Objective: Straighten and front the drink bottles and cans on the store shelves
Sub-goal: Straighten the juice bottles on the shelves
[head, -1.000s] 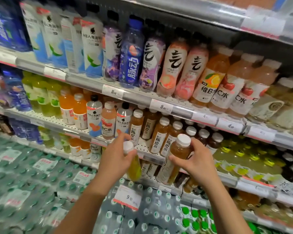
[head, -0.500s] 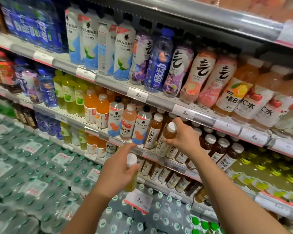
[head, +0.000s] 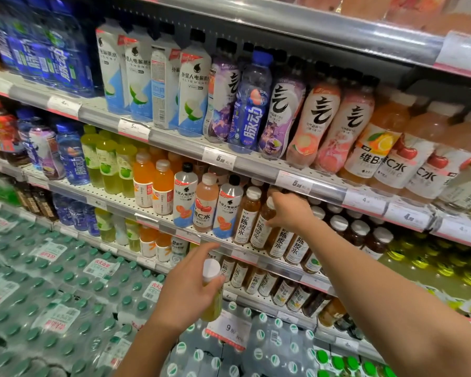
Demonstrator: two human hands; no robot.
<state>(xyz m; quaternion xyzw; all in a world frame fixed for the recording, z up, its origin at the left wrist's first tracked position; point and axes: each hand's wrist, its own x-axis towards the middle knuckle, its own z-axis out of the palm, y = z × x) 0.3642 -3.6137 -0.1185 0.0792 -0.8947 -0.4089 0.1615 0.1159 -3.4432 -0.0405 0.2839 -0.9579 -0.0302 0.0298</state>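
Gripping a yellow-green plastic drink bottle with a white screw cap [head: 211, 289] around its upper body, the left hand [head: 185, 292] holds it upright in front of the shelving, clear of every shelf and above the shrink-wrapped packs of green-capped water bottles [head: 52, 289]. Farther in, the right hand [head: 290, 210] closes round the neck and shoulder of an amber plastic tea bottle with a white label [head: 263, 227] standing at the front edge of the perforated white middle shelf [head: 114, 198], touching its identical neighbours on both sides. Both bottles are judged full, hence moderately heavy for their size, with stiff shoulders and thinner, slightly yielding walls; the glossy labels are probably slippery, so a hold high on the shoulder, just below the cap, suits turning the label forward, while a hold at mid-body suits carrying. Beyond, the upper shelf carries tall pink and purple sleeved bottles [head: 310, 123], several leaning.
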